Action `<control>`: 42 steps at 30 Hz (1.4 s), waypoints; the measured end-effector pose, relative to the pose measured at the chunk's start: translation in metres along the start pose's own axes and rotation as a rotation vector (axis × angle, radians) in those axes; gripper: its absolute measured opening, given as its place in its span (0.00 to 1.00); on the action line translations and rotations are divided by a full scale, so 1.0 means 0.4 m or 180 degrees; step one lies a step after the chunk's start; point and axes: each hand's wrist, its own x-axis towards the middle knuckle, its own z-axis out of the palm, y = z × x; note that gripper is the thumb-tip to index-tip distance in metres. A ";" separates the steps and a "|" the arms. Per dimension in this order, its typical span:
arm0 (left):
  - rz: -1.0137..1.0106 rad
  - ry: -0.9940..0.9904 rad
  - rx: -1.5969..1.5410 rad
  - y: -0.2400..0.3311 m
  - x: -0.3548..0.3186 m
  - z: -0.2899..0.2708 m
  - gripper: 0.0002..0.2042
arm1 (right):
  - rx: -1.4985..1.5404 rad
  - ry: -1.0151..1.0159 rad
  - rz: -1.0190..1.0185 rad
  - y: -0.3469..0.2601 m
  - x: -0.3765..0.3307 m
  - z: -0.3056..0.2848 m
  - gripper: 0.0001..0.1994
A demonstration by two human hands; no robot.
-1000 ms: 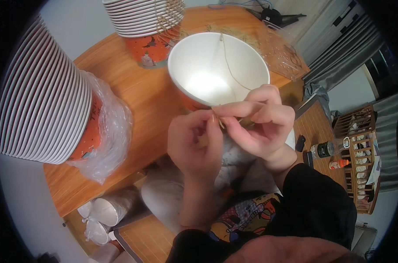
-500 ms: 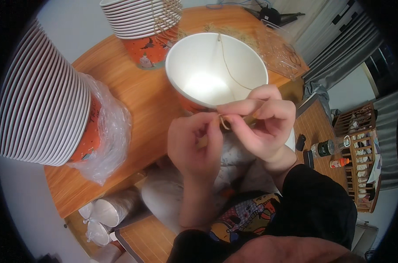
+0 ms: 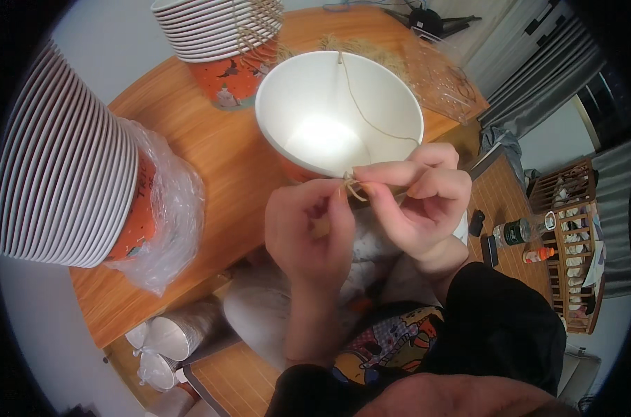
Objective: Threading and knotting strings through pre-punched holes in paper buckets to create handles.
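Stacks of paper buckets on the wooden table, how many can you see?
2: the left stack, with clear plastic wrap around its base, and the back stack, draped with twine strands. Others could stand out of view.

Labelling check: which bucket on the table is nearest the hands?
The single bucket, cord across its inside; the rest are nested: far stack, leftmost stack.

Smooth paper bucket [image 3: 305,94], rough twine [image 3: 349,179], wooden table [image 3: 225,163]
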 end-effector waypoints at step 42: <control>-0.1842 -0.0650 -0.1406 0.014 0.020 0.003 0.04 | 0.2042 0.0083 0.1446 -0.017 -0.074 0.022 0.13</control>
